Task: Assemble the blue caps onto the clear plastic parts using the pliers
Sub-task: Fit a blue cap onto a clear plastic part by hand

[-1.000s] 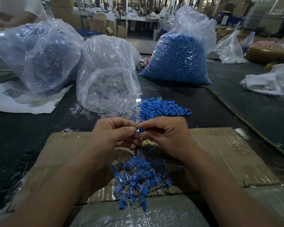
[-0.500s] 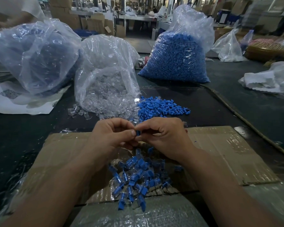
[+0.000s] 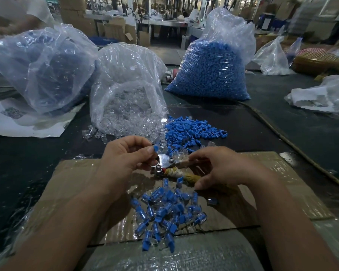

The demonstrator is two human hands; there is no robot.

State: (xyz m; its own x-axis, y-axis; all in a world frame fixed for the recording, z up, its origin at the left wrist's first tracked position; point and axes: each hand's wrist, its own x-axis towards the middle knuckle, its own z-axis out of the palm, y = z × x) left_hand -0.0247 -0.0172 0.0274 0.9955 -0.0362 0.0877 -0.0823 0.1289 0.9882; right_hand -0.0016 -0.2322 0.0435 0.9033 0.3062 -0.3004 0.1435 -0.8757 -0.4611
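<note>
My left hand [image 3: 125, 155] pinches a small blue cap part [image 3: 156, 148] between thumb and forefinger, just above the metal head of the pliers [image 3: 164, 165]. My right hand [image 3: 219, 169] curls around the pliers' taped handles [image 3: 176, 173], which lie on the cardboard. A loose pile of blue caps [image 3: 192, 130] lies behind the hands, next to spilled clear plastic parts [image 3: 125, 126]. Several assembled blue-and-clear pieces [image 3: 164, 214] are heaped on the cardboard below my hands.
A cardboard sheet [image 3: 76, 182] covers the dark table. Behind stand an open bag of clear parts [image 3: 125, 79], a full bag of blue caps [image 3: 209, 67] and a large bag [image 3: 39, 71] at left. More bags [image 3: 321, 94] lie at right. A cord [image 3: 282, 133] runs diagonally.
My hands were pressed together over one piece; they have come apart. The left keeps a blue part, the right has dropped onto the pliers' handles, and the pliers now show.
</note>
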